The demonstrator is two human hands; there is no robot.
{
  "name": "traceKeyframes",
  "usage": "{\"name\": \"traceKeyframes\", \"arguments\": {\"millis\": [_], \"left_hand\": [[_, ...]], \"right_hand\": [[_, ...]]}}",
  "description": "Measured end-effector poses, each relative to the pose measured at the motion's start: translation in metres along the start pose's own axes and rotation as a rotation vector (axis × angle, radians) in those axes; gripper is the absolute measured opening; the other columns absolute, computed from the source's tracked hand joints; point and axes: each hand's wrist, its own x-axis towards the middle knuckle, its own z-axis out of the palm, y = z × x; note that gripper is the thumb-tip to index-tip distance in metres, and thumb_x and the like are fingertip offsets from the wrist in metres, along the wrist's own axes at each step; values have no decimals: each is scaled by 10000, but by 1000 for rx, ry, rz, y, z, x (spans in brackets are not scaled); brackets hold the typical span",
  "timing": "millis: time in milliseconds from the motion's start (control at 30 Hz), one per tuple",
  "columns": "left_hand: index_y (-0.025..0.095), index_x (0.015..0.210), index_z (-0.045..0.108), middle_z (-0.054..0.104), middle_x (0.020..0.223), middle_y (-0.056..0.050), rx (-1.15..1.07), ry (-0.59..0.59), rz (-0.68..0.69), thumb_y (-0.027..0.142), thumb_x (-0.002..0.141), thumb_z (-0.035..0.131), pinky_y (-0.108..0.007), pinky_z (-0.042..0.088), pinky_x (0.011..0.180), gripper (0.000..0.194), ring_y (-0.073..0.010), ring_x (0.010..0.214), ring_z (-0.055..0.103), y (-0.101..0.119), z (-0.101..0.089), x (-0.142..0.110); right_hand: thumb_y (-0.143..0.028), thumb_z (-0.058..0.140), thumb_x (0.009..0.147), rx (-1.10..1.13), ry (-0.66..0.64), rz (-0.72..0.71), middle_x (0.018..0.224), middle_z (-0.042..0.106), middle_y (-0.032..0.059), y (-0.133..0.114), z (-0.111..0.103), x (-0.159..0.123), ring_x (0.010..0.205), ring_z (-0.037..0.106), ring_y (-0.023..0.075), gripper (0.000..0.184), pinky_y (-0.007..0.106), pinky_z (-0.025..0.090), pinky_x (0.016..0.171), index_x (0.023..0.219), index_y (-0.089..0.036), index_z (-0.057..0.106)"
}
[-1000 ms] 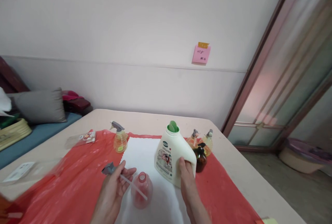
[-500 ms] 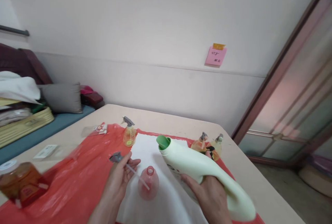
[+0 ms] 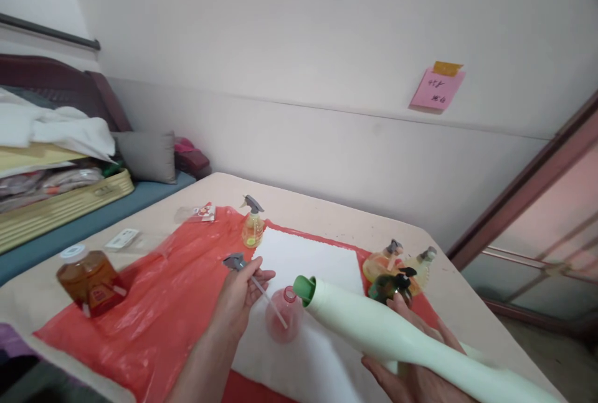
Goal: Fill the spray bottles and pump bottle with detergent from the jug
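A pink see-through bottle [image 3: 276, 327] stands uncapped on a white cloth [image 3: 311, 253]. Left of it, my left hand [image 3: 243, 288] pinches a grey trigger sprayer head [image 3: 234, 260], its thin tube slanting down in front of the bottle. From the right, my right hand [image 3: 411, 365] grips a pale green plastic jug [image 3: 364, 322], tipped nearly on its side. The jug's dark green pouring lip [image 3: 304, 289] is right beside the pink bottle's mouth. No liquid stream shows.
Beneath the cloth lies a red plastic sheet [image 3: 177, 291]. A yellowish spray bottle [image 3: 253, 228] stands behind; an orange spray bottle [image 3: 380, 265], a pale one [image 3: 423, 266] and a dark green bottle [image 3: 390, 288] crowd the right. An amber-filled jug [image 3: 88, 284] stands left.
The green jug has come down and its lip is now closer to the pink bottle's mouth. My left hand keeps the sprayer head. The whole view has swung left.
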Motion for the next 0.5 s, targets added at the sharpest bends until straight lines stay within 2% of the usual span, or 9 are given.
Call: {"name": "traceKeyframes", "arguments": {"millis": [133, 233, 333, 433, 500], "left_hand": [[171, 637, 594, 769, 749, -136, 17, 3, -8, 281, 845, 715, -232, 543, 666, 265, -158, 673, 719, 1, 1, -3], [168, 631, 592, 769, 751, -135, 23, 0, -5, 280, 849, 711, -232, 542, 680, 273, -158, 690, 721, 3, 1, -4], [165, 624, 592, 768, 747, -139, 25, 0, -7, 278, 853, 707, -238, 541, 690, 280, -160, 699, 722, 3, 2, -5], [163, 624, 597, 771, 750, -144, 26, 3, -12, 267, 853, 704, -236, 534, 681, 274, -152, 678, 714, 3, 2, -4], [165, 625, 596, 772, 751, -144, 25, 1, -12, 265, 856, 700, -238, 531, 683, 272, -151, 681, 714, 3, 2, -3]], "right_hand": [[-330, 512, 874, 53, -66, 118, 1352, 624, 135, -3, 2, -2, 1219, 582, 346, 848, 575, 406, 1077, 1592, -179, 87], [-287, 503, 884, 49, -65, 100, 1349, 625, 145, -6, -1, -1, 1223, 582, 336, 853, 575, 377, 1103, 1595, -164, 48], [-270, 514, 901, -2, -52, 32, 1370, 605, 175, -5, -2, -1, 1220, 573, 348, 818, 601, 327, 1121, 1587, -115, 96], [-319, 530, 912, -60, -36, -55, 1348, 615, 209, 0, -1, -2, 1165, 595, 363, 796, 612, 349, 1087, 1569, -60, 164], [-338, 534, 915, -66, -45, -69, 1340, 624, 204, 3, 0, -4, 1156, 604, 363, 798, 609, 366, 1068, 1573, -81, 165]]}}
